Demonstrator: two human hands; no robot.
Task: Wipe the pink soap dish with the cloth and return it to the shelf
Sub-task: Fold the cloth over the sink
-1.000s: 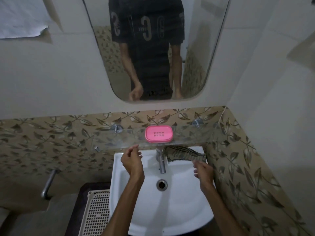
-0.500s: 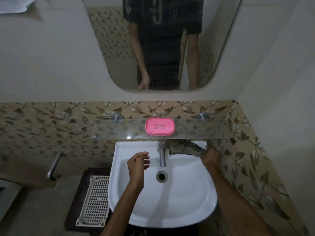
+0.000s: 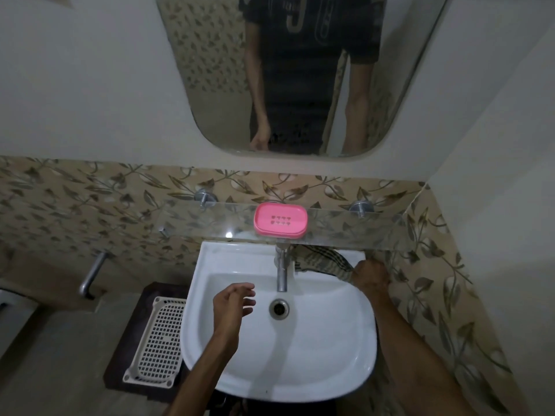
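Scanning left to right: perforated white tray (image 3: 156, 340) on the floor beside the white sink (image 3: 330, 370). Left hand (image 3: 232, 304) hovers over the basin near the drain (image 3: 279, 308), fingers loosely spread, holding nothing. Chrome tap (image 3: 281, 270) stands at the basin's back centre. Pink soap dish (image 3: 280, 220) sits on the glass shelf (image 3: 375, 232) above the tap, untouched. Checked cloth (image 3: 321, 261) lies on the sink's rear rim, partly under the shelf. Right hand (image 3: 371, 276) grips the cloth's right end at the rim, fingers curled round the fabric. Mirror (image 3: 210, 85) above reflects the person's torso.
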